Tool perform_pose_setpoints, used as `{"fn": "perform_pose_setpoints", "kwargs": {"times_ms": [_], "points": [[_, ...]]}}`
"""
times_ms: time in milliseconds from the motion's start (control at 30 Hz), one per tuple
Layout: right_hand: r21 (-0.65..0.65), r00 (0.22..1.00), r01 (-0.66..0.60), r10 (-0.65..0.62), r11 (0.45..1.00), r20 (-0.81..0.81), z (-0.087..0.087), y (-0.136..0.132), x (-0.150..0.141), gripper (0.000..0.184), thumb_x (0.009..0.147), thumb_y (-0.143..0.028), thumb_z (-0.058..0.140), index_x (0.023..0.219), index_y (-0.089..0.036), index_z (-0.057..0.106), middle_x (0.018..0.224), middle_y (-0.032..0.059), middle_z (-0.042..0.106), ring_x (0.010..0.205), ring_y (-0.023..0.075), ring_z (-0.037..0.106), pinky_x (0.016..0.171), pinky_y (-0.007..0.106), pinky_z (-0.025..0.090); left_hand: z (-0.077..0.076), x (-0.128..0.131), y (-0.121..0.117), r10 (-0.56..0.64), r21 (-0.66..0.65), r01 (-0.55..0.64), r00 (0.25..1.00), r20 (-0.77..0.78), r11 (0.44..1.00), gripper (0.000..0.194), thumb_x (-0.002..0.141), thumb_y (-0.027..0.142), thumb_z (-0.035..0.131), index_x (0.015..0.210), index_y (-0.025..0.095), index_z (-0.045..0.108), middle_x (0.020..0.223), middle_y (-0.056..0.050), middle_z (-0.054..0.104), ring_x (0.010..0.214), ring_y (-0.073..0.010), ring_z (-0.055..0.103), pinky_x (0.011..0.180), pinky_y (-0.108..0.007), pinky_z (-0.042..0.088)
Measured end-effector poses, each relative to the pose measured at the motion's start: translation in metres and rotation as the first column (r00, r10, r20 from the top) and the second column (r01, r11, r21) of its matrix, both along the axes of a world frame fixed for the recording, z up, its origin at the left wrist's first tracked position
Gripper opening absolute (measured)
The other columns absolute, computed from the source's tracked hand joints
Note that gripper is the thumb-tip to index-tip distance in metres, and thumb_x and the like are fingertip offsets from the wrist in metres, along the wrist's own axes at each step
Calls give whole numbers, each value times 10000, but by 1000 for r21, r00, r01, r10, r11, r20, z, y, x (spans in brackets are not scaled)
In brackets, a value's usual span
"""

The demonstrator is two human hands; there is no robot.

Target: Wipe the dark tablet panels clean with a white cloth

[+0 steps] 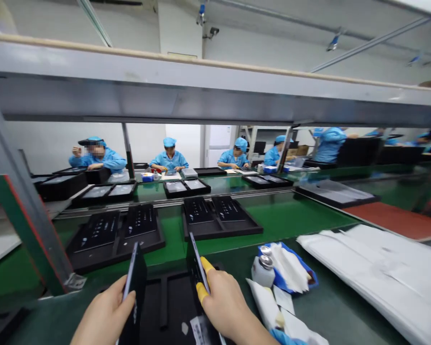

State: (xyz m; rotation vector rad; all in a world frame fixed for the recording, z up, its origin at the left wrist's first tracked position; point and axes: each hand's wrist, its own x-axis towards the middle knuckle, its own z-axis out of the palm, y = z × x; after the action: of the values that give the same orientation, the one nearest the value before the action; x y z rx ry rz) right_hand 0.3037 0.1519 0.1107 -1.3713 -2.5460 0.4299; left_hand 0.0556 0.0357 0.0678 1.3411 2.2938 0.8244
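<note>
The left hand (106,314) grips a thin black panel (134,292) by its near edge, fingers wrapped around it, holding it upright and edge-on to the camera. The right hand (224,306) holds a second black panel (197,263) the same way, tilted a little to the left; yellow finger cots (202,287) cover at least two of its fingertips (the thumb side is hidden behind the panel). Both panels stand just above a black tray (168,306) that lies on the green bench (326,306) directly in front of the person, between the two hands.

Just right of the right hand lie white wipes (269,306), and beyond them a small white bottle with a metal cap (263,270) stands against a blue holder stuffed with white cloth (290,268). Farther right, a stack of white foam sheets (380,268) lies flat on the bench.

Past the bench edge, on the green conveyor belt (290,215), sit two more black trays, one to the left (117,235) and one near the middle (219,215), each carrying a pair of dark panels laid flat. More trays sit on a further belt behind. Across the line, several people in blue coats and caps (169,158) are seated at their own stations. A grey metal shelf (215,91) spans the view overhead.
</note>
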Motion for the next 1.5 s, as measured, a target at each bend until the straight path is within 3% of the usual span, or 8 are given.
{"fn": "perform_pose_setpoints", "kwargs": {"times_ms": [133,267,600,867,1067,1167,1333,1500], "points": [[37,997,44,-46,998,59,4,9,-12,569,910,-299,468,1440,-91,456,1018,172,733,977,329,689,807,376,463,25,1,14,25,-22,-28,993,-118,999,402,910,390,322,1187,208,549,670,-11,594,680,-219,559,708,-353,388],[21,993,72,-74,997,95,17,28,-28,640,915,-408,490,1451,-66,424,1074,201,715,1038,337,669,837,381,452,38,-18,34,73,-32,-79,985,-156,996,231,934,315,421,937,159,590,727,-8,573,703,-175,535,756,-351,408],[7,991,83,-83,997,101,15,44,-36,639,872,-377,521,1425,-64,459,1129,208,701,1036,339,667,838,398,459,31,-35,51,45,-4,-45,997,-56,999,153,896,261,531,823,149,606,738,3,609,727,-159,577,756,-338,463],[14,995,88,-89,996,55,13,40,-36,576,875,-339,534,1397,-97,496,1104,185,714,1039,310,674,839,378,463,33,-38,65,87,43,-82,990,-113,996,574,977,569,249,616,185,476,610,7,486,648,-160,508,712,-332,408],[3,997,65,-65,998,45,14,38,-34,580,877,-363,516,1377,-70,513,1111,197,711,1037,342,670,827,401,464,40,-26,49,52,-23,-54,994,-100,998,471,940,553,399,709,172,554,661,-3,544,692,-174,537,719,-345,404],[-21,998,-8,9,1000,57,14,33,-28,460,830,-372,560,1198,-106,634,1029,172,732,951,341,690,750,376,461,37,-17,37,-17,-81,15,1000,-22,997,299,913,427,508,862,155,622,824,-29,647,799,-182,595,792,-363,448],[-60,996,-77,79,995,34,10,28,-19,157,841,-251,526,844,-176,663,864,106,733,835,273,692,633,305,381,36,-14,33,10,-116,-15,999,-43,993,221,914,265,470,743,156,556,759,-16,602,764,-171,580,780,-354,458],[-9,996,6,-6,1000,-91,18,23,-10,163,864,-207,493,880,-185,654,800,61,704,768,231,663,621,279,356,59,3,19,95,-19,-99,981,-168,995,248,916,347,379,858,181,554,839,-76,632,837,-236,587,790,-380,411]]}}
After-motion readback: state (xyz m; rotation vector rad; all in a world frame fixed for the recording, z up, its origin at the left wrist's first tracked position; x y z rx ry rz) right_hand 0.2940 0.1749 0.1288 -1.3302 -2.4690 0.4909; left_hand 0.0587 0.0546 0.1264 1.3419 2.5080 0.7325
